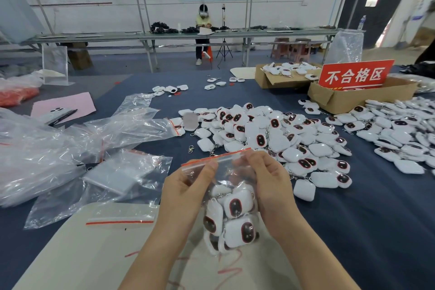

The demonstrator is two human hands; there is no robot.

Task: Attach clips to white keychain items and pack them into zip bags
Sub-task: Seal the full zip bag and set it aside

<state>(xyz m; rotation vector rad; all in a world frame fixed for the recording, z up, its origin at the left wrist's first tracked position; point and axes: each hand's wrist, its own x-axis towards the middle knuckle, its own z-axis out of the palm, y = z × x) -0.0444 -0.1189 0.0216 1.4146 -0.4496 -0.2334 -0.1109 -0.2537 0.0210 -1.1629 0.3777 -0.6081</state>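
A clear zip bag (223, 172) with a red seal strip hangs between my hands above the table's near edge. Several white keychain items (235, 214) with dark red oval windows fill its lower half. My left hand (186, 188) pinches the strip at its left end. My right hand (266, 183) pinches the strip at its right end, fingers curled round the bag's upper side. A big pile of loose white keychain items (270, 139) lies just beyond my hands. Small metal clips (190, 149) lie at the pile's left edge.
Empty zip bags (122, 172) and crumpled plastic spread at the left; one flat bag (120, 219) lies on a beige sheet. More keychain items (400, 134) heap at the right. Cardboard boxes (348, 96) with a red sign (355, 74) stand at the back right. A person sits at a far bench.
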